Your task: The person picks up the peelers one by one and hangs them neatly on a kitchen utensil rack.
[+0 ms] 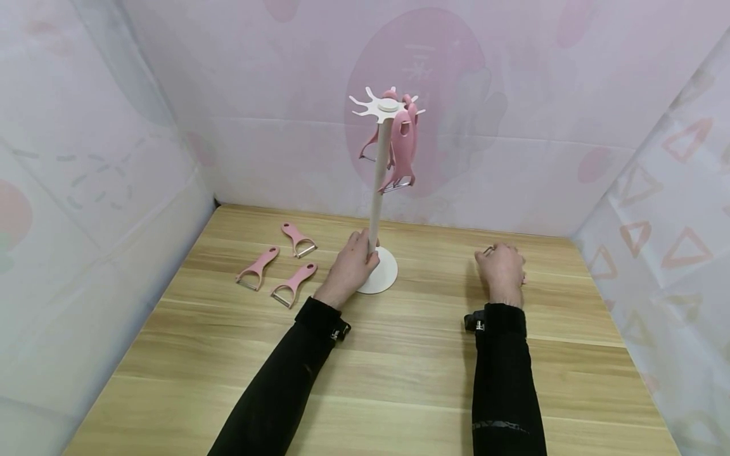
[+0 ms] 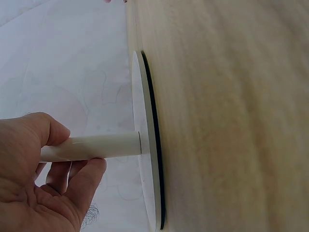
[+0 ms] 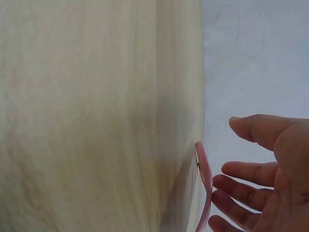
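Note:
A white stand has an upright pole (image 1: 377, 202), a round base (image 1: 385, 269) and a ring of hooks (image 1: 367, 106) on top. Several pink peelers (image 1: 403, 149) hang from its right and back hooks. My left hand (image 1: 348, 269) grips the pole low down, thumb and fingers wrapped about it just above the base. Over on the right, my right hand (image 1: 502, 269) is beside another pink peeler (image 3: 205, 174) lying on the table. Its fingers are loosely extended, their tips at the peeler's handle, and the thumb stands apart. From above, that hand hides most of the peeler.
Left of the stand, three more pink peelers lie on the wooden table (image 1: 399, 380): one at the back (image 1: 295, 237), one at the left (image 1: 262, 261), one nearer the left forearm (image 1: 299, 277). Patterned white cloth walls (image 1: 274, 158) surround the table's back and sides.

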Demonstrator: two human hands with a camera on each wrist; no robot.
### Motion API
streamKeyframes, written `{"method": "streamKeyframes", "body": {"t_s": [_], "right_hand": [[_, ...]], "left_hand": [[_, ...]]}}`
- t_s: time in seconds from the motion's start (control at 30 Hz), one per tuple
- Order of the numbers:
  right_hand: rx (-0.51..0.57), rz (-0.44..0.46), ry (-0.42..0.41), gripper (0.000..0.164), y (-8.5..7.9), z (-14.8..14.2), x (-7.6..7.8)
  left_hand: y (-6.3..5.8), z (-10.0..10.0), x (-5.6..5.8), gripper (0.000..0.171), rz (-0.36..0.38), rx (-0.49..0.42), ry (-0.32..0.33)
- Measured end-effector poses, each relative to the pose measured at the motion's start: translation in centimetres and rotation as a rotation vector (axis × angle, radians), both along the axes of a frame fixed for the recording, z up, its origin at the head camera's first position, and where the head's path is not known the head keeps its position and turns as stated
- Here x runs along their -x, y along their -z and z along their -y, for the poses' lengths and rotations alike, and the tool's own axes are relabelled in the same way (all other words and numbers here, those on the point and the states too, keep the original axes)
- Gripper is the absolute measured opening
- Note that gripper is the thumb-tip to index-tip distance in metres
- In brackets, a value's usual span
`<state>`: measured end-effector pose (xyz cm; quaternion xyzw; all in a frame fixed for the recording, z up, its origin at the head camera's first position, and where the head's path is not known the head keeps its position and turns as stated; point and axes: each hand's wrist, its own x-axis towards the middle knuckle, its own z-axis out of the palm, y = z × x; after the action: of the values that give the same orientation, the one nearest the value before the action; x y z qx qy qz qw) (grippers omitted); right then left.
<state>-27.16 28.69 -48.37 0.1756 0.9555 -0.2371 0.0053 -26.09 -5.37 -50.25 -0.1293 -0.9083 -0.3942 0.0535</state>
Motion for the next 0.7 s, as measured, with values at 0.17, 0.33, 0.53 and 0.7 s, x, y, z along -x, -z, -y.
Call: {"method": "streamKeyframes", "body": {"t_s": [0.17,0.33,0.53,0.7], "right_hand": [[-0.022,-0.023,0.025,0.065,0.32,-0.15,0.08],[-0.038,-0.005,0.04,0.062,0.47,-0.32,0.09],[-0.054,0.027,0.03,0.059,0.73,-0.34,0.17],[-0.042,0.025,0.013,0.054,0.96,0.0,0.31]], "left_hand": [[0.01,0.01,-0.03,0.02,0.0,-0.004,-0.002],[-0.03,0.01,-0.06,0.018,-0.001,-0.001,-0.001],[-0.03,0.02,0.04,0.019,0.001,0.002,0.004],[-0.17,0.03,0.13,0.02,0.0,0.014,0.008]]}}
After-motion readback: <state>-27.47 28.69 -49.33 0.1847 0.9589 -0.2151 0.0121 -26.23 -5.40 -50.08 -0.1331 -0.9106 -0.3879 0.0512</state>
